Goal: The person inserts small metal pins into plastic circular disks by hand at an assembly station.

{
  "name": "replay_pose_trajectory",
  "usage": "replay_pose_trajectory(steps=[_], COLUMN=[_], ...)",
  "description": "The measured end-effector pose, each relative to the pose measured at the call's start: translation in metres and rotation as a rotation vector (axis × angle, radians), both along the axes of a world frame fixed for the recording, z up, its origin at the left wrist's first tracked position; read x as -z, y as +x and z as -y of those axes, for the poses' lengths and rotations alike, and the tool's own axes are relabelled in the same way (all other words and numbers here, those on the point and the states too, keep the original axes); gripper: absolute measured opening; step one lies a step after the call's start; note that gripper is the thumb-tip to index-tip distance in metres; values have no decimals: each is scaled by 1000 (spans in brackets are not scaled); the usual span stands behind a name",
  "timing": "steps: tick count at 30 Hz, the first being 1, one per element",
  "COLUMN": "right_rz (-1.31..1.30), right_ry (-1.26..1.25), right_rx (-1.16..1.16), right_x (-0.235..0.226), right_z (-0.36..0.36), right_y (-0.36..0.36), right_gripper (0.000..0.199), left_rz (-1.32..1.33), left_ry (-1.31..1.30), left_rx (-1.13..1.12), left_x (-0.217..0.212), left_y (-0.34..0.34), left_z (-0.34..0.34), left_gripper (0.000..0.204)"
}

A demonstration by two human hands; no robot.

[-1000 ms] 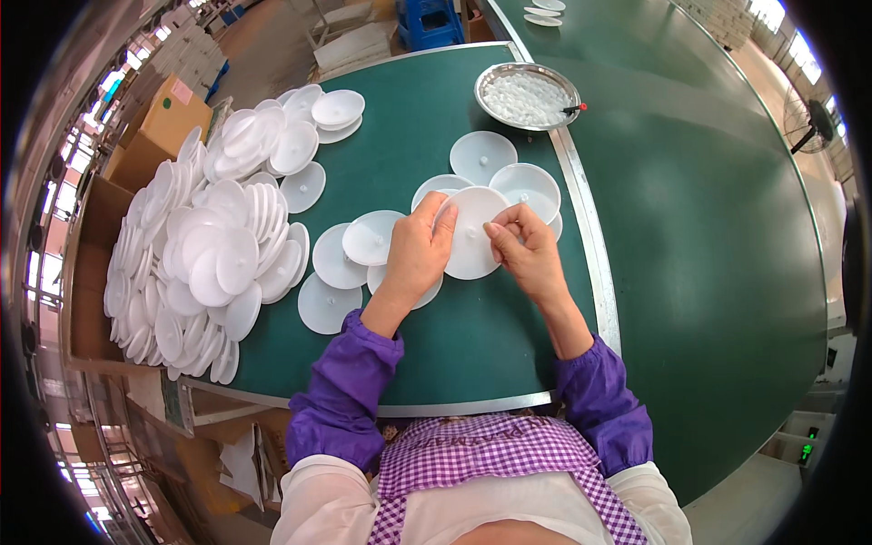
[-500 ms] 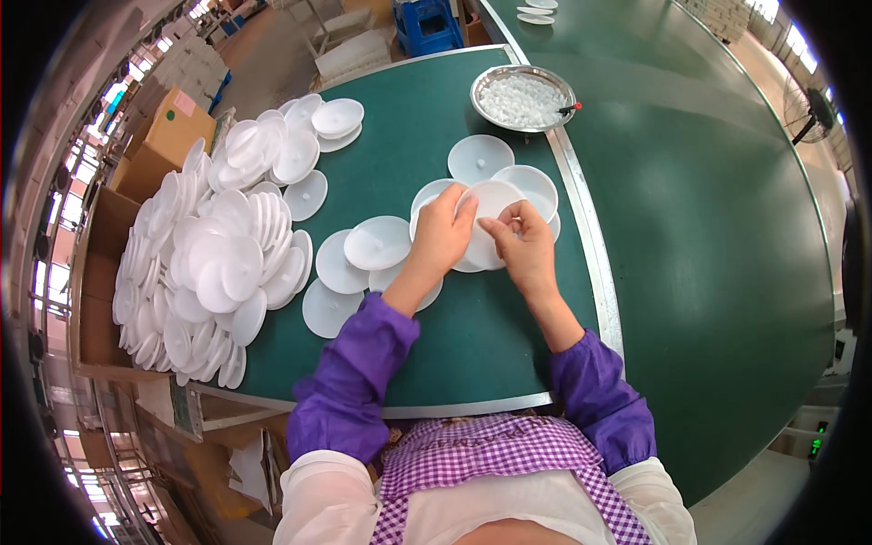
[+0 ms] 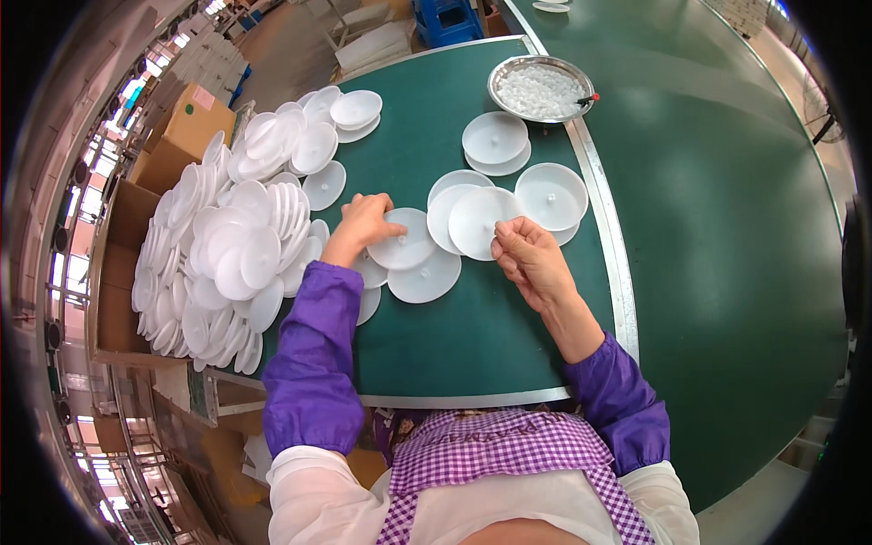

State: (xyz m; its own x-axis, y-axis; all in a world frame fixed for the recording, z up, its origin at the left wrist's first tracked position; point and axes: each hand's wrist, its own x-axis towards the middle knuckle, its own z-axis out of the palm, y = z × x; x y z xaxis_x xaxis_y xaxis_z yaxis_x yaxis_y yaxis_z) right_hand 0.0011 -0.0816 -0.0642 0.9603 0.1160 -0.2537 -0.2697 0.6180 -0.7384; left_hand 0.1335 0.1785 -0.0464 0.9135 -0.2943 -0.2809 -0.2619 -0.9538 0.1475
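My left hand (image 3: 366, 223) holds the edge of a white plastic disc (image 3: 411, 243), its thumb on top. That disc overlaps another white disc (image 3: 424, 278) nearer to me. My right hand (image 3: 534, 263) is closed in a pinch over the right edge of a white disc (image 3: 472, 221). What its fingertips hold, if anything, is hidden. This disc overlaps others to its left. A small knob shows in the middle of several discs. Farther right lies a disc (image 3: 550, 194) on top of another, and beyond it is a stacked pair (image 3: 495, 138).
A large heap of white discs (image 3: 227, 245) spreads on the left by an open cardboard box (image 3: 127, 313). A metal bowl (image 3: 495, 89) of small white pieces stands at the far right, a red-tipped tool on its rim. A metal strip (image 3: 610, 245) edges the green table (image 3: 472, 350).
My hands have come apart from the disc they held together. The left has moved left to another disc; the right stays at the first disc's edge. The whole view has shifted slightly.
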Motion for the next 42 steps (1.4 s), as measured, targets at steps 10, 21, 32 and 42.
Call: replay_pose_trajectory(steps=[10,21,32,42], right_rz=[65,362,384,20], right_ry=[-142,-511,-775,-176], right_rx=[-62,-60,197,75], right_x=[8,-9,7,-3], right_z=[-20,-59,-33,4], right_y=[-7,-23,-2,-1], right_gripper=[13,18,23,18], left_rz=[313,453,342,312], left_ry=[-275,-479,-861,-601], left_rx=[-12,-66,-34,8], left_x=[-20,-52,-14,-24], left_y=[-48,-122,-82,-34], left_z=[13,54,85,51], left_gripper=[21,15,16,36])
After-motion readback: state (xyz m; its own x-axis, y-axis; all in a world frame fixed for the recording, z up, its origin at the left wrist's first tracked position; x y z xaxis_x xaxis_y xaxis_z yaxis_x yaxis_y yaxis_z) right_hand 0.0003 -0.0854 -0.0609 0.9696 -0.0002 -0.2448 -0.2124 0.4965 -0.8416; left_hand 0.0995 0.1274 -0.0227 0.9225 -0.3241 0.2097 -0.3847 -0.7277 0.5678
